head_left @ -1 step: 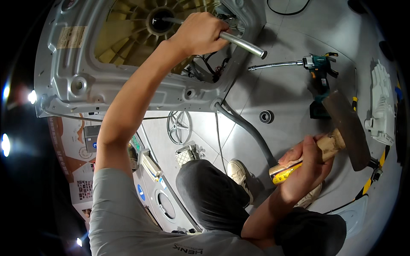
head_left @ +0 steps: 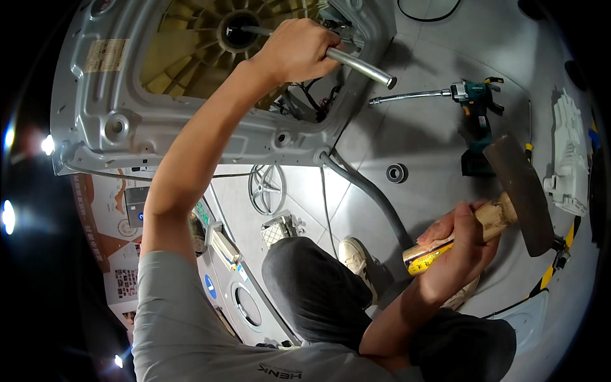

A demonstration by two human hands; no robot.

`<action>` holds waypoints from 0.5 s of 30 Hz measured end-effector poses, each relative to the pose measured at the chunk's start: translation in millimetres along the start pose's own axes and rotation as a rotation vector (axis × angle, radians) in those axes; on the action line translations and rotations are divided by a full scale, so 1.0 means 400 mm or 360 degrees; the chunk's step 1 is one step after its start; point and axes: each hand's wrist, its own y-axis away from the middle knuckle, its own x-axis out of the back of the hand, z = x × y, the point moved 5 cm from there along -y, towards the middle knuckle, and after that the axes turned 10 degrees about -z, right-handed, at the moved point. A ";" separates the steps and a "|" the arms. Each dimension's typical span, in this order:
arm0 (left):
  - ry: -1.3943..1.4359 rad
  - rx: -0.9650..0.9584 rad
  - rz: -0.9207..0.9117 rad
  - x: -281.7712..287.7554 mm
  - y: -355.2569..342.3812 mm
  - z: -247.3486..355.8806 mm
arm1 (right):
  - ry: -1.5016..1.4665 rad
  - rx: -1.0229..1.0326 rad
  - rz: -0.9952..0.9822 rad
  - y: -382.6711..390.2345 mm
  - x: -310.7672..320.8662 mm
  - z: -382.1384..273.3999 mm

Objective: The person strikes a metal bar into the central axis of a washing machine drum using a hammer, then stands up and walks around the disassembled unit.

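Note:
My left hand (head_left: 299,52) is wrapped round a metal rod (head_left: 364,67). The rod slants across the opening of a grey machine housing (head_left: 210,134). Its far end points into the round hub hole (head_left: 240,30) in the yellowish ribbed plastic tub (head_left: 181,57). At the lower right my right hand (head_left: 461,248) grips a hammer by its wooden handle (head_left: 493,219), which has a yellow label near its end. The dark hammer head (head_left: 522,197) is raised, apart from the rod. A ring-shaped bearing (head_left: 396,173) lies on the floor between the hammer and the housing.
A green cordless driver (head_left: 474,105) with a long shaft rests on the floor at right, near a white plastic part (head_left: 569,159). A grey hose (head_left: 372,191) hangs from the housing. Below it are a spoked pulley (head_left: 266,190) and a small metal-framed part (head_left: 277,230).
The hammer has shifted very slightly right and down in my right hand. My left hand and the rod look unmoved.

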 end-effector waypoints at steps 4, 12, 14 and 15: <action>-0.0020 -0.0065 -0.0012 0.002 -0.008 0.023 | -0.0003 0.0029 0.0009 0.009 0.001 -0.013; -0.0005 0.0020 -0.0042 0.018 -0.021 0.005 | 0.0051 -0.0045 0.0011 0.006 0.011 -0.001; -0.0002 -0.0024 -0.0004 0.011 -0.019 0.006 | -0.0041 0.0008 0.0086 0.003 0.016 -0.006; -0.0021 -0.0030 -0.0022 0.009 -0.021 0.008 | -0.0082 0.0038 0.0123 0.002 0.019 -0.009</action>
